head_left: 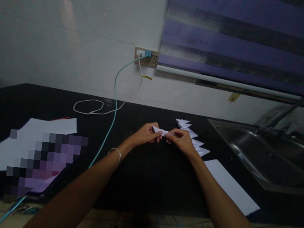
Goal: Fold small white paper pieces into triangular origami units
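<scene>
Between my two hands, above the black countertop (145,178), is a small folded white paper boat (163,132). My left hand (147,133) pinches its left end, thumb in front. The fingers of my right hand (181,139) are closed on its right end. Just beyond my right hand, several folded paper boats (189,132) stand in a row, the nearer ones partly hidden by that hand. Beside my right forearm lies a flat white paper sheet (230,185), partly covered by the arm.
A metal sink (245,156) with a faucet (294,107) is at the right. More paper sheets (47,126) lie at the left, near a blurred-out purple item. A teal cable (112,120) and a white cable (89,113) run from the wall outlet (153,59) onto the counter.
</scene>
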Available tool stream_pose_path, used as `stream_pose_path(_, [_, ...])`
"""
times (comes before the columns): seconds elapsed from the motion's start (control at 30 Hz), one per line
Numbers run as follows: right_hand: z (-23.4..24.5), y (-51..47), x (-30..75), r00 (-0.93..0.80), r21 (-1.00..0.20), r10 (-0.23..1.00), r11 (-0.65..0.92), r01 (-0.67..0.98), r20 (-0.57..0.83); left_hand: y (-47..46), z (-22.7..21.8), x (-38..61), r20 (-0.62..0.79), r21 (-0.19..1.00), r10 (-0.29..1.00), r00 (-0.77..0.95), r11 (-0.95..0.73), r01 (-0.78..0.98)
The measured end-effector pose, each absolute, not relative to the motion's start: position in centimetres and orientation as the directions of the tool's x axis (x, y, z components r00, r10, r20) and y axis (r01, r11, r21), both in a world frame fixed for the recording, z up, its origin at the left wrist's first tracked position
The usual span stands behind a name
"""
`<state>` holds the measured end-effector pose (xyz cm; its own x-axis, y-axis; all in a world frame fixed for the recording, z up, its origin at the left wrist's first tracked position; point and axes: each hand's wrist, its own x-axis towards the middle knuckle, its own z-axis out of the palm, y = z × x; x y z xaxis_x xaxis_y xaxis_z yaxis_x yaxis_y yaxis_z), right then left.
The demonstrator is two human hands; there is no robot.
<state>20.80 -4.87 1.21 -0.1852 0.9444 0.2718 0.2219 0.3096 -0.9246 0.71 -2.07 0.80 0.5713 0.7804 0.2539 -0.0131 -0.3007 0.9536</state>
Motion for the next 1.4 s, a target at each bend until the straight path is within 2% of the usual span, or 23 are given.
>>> stream_pose_path(0.23, [1.0,-4.7,20.4,-0.134,-0.958,0.952,0.284,0.045,0.276,-1.3,0.0,1.0,0.303,0.942,0.777,0.552,-0.332,-0.051])
stream_pose_path(0.47, [0.9,-4.6,20.2,-0.082,-0.966,0.966,0.251,0.057,0.246,-1.6,0.3,1.1,0.311,0.935,0.787,0.532,-0.354,-0.024])
stream_pose_path(0.63, [0.9,-5.0,19.7,-0.161,-0.972,0.962,0.232,0.040,0.223,-1.4,0.4,1.1,0.353,0.927,0.796,0.492,-0.369,-0.070])
stream_pose_path(0.9, [0.7,-4.9,19.7,-0.186,-0.957,0.947,0.279,0.077,0.261,-1.8,0.4,1.2,0.296,0.954,0.791,0.536,-0.269,-0.129])
stream_pose_path(1.4, [0.6,-5.0,19.5,-0.208,-0.988,0.967,0.152,0.007,0.147,-1.5,0.3,1.0,0.361,0.923,0.752,0.551,-0.374,-0.095])
